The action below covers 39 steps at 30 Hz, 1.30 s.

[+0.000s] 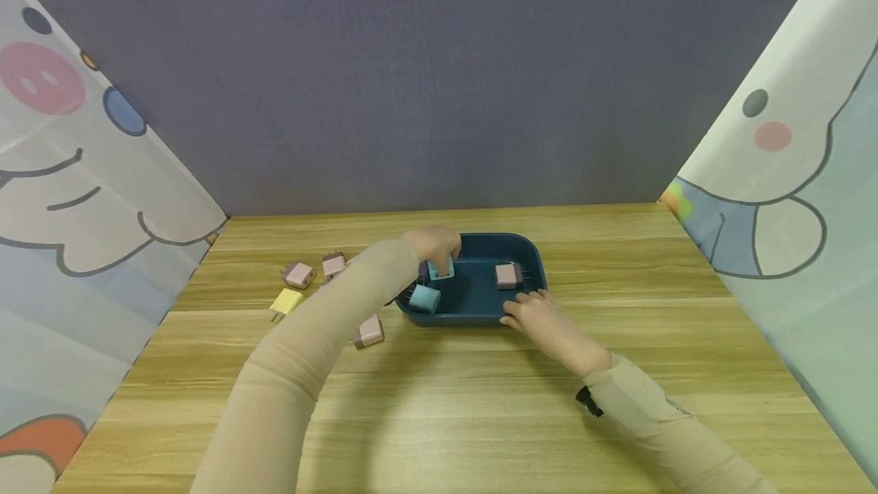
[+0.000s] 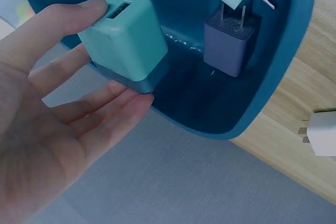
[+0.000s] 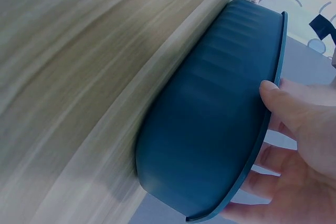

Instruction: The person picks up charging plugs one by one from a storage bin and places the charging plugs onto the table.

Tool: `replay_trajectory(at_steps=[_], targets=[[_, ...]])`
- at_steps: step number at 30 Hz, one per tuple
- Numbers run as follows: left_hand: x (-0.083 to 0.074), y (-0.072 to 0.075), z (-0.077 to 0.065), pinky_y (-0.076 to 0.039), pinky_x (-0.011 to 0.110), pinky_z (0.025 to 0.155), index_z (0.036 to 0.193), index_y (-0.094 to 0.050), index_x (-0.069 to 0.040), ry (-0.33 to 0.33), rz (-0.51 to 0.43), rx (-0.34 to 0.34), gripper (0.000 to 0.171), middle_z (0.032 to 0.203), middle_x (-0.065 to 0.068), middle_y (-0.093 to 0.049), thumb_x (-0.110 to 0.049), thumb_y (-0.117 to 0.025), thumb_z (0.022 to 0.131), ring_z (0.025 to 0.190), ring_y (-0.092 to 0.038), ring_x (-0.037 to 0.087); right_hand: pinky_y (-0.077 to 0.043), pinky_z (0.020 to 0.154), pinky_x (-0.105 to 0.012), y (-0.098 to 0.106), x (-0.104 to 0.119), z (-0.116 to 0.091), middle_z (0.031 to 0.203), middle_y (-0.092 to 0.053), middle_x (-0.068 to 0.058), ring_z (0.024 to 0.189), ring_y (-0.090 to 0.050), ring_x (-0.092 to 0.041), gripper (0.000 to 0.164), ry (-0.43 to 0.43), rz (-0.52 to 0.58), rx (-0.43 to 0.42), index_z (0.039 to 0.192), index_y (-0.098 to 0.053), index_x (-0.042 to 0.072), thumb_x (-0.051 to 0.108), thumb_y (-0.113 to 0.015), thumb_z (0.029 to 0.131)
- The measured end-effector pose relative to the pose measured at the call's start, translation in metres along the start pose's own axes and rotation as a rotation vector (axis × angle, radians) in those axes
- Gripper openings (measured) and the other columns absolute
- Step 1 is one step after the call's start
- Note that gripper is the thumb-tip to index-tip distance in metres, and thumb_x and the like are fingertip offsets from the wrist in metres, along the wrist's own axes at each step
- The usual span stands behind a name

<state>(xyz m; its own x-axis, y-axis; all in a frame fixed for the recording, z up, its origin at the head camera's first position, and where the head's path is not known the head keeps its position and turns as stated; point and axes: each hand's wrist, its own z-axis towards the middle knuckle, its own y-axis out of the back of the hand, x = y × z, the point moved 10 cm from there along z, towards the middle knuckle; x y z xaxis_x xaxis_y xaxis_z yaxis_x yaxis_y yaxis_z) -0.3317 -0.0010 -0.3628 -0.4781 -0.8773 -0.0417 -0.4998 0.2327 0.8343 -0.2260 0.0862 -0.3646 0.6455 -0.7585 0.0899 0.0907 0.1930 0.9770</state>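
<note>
Closest in, both arms are covered by beige sleeves (image 1: 274, 395), and something black (image 1: 588, 402) can be seen at the right cuff. Bare wooden table (image 1: 480, 410) is shown past that. A pink plug (image 1: 370, 331) is set near the tray's left end, and the tray's (image 1: 466, 321) near right corner is gripped by the right hand (image 1: 545, 326) — thumb outside the rim, fingers over it. Another teal plug (image 1: 424, 298) is seen inside, near left, with a yellow plug (image 1: 286, 302) out on the table. Further back, a second pink plug (image 1: 506, 276) and a dark plug (image 2: 227, 43) are held by the tray too. Over its left part the teal plug (image 2: 126, 40) is pinched by the left hand (image 1: 434, 244) — hands apart; whether the floor is touched can't be told. Everything's backed by a grey wall (image 1: 439, 82).
</note>
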Motion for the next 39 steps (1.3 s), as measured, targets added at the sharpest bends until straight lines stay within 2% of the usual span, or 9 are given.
replay_trajectory(at_steps=[6, 16, 25, 36, 39], targets=[[0.002, 0.003, -0.006, -0.045, 0.029, 0.080, 0.116, -0.054, -0.012, -0.002, 0.010, -0.007, 0.037, 0.120, 0.000, -0.051, -0.013, -0.063, 0.080, 0.106, -0.049, 0.016, -0.044, 0.075, -0.052, 0.000, -0.001, 0.000, 0.072, -0.058, -0.005, 0.069, -0.059, -0.022, 0.012, -0.003, 0.003, -0.009, 0.077, -0.059, 0.011, 0.021, -0.061, 0.082], [-0.002, 0.008, -0.020, -0.044, 0.030, 0.082, 0.121, -0.052, -0.010, -0.027, 0.013, -0.005, 0.042, 0.123, 0.002, -0.049, -0.014, -0.062, 0.081, 0.109, -0.047, 0.018, -0.045, 0.073, -0.050, -0.001, -0.001, -0.001, 0.070, -0.057, -0.004, 0.066, -0.057, -0.020, 0.013, 0.006, -0.006, -0.010, 0.075, -0.058, 0.011, 0.022, -0.061, 0.082], [-0.004, 0.020, -0.032, -0.043, 0.030, 0.084, 0.120, -0.053, -0.006, -0.073, 0.005, -0.065, 0.043, 0.123, 0.005, -0.050, -0.012, -0.063, 0.079, 0.107, -0.048, 0.019, -0.045, 0.072, -0.050, 0.002, 0.000, -0.002, 0.068, -0.055, -0.003, 0.064, -0.054, -0.021, 0.015, 0.011, -0.007, -0.021, 0.073, -0.056, 0.011, 0.022, -0.061, 0.082], [0.003, 0.020, -0.045, -0.043, 0.031, 0.085, 0.120, -0.053, -0.006, -0.049, -0.040, -0.062, 0.044, 0.124, 0.006, -0.048, -0.013, -0.065, 0.079, 0.109, -0.047, 0.020, -0.045, 0.073, -0.051, 0.001, 0.000, -0.002, 0.067, -0.055, -0.005, 0.064, -0.054, -0.023, 0.016, 0.014, -0.008, -0.026, 0.072, -0.055, 0.010, 0.021, -0.062, 0.081], [0.004, 0.021, -0.048, -0.044, 0.030, 0.084, 0.120, -0.054, -0.006, -0.062, -0.037, -0.075, 0.043, 0.124, 0.007, -0.049, -0.012, -0.066, 0.079, 0.108, -0.048, 0.020, -0.045, 0.073, -0.052, 0.002, 0.001, -0.002, 0.067, -0.055, -0.005, 0.064, -0.054, -0.024, 0.016, 0.014, -0.010, -0.031, 0.072, -0.055, 0.010, 0.021, -0.062, 0.081]])
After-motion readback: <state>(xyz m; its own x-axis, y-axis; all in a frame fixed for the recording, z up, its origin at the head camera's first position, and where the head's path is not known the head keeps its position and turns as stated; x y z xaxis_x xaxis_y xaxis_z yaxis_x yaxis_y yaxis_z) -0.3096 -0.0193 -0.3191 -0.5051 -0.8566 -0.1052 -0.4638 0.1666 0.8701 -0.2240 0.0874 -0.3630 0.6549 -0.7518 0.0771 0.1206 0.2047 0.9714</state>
